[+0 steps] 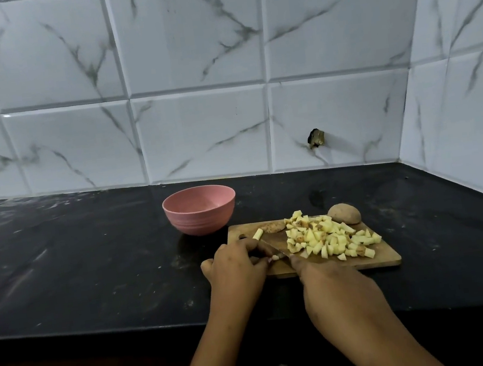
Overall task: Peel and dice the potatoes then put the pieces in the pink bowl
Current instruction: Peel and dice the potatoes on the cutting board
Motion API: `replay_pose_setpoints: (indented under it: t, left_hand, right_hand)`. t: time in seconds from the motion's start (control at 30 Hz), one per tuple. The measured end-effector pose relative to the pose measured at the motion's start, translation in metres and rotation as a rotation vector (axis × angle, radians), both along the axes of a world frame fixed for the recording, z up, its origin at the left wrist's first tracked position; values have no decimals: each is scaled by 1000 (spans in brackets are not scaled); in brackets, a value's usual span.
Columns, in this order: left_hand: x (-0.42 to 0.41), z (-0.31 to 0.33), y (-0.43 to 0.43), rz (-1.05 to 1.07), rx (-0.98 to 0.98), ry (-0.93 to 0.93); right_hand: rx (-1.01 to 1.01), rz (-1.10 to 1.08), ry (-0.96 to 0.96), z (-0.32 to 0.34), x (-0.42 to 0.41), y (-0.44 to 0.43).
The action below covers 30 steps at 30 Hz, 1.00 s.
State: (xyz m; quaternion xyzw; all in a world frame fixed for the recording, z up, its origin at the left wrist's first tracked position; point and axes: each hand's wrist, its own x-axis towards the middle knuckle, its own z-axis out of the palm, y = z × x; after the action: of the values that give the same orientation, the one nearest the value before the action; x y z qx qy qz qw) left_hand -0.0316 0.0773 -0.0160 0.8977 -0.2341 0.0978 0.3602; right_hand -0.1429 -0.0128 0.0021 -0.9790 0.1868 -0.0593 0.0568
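A wooden cutting board (385, 256) lies on the black counter. A heap of diced potato (327, 237) covers its middle and right. A whole unpeeled potato (344, 214) sits at the board's far right edge, and a flat piece with skin (273, 227) lies at the far edge beside a single potato stick (257, 234). My left hand (236, 271) holds down a small potato piece (274, 257) at the board's left end. My right hand (337, 290) grips a knife whose blade (275, 249) angles across that piece. The pink bowl (200, 210) stands behind the board's left corner; its inside looks bare.
The black counter (76, 266) stretches wide to the left and ends at a front edge near me. White marbled tiles form the wall behind and at the right corner. A small dark hole (315, 137) marks the wall tile.
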Motion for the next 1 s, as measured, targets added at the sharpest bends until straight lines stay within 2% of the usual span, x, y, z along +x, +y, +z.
replay_pose_setpoints:
  t: [0.1,0.17,0.23,0.37,0.47,0.63,0.83,1.0]
  left_hand:
    - [-1,-1,6,-46,-149,112]
    - [1,-3,9,-65,-177,140]
    - [1,-5,11,-38,-141,127]
    - [3,-6,9,11,-52,102]
    - [2,-6,8,43,-19,93]
    - [1,-6,8,49,-14,81]
    - [7,-2,-1,62,119,-38]
    - [27,9,-15,-10,186,-94]
  right_hand:
    - [-4,-14,-56,3,-3,-2]
    - [0,5,-97,3,-9,-1]
    - [16,29,-84,3,-15,3]
    - [65,32,73,3,-13,15]
    - [28,33,125,0,-4,21]
    - [-24,40,52,-1,2,17]
    - [-28,-89,-73,0,-13,-1]
    - [82,-57,-20,8,-21,2]
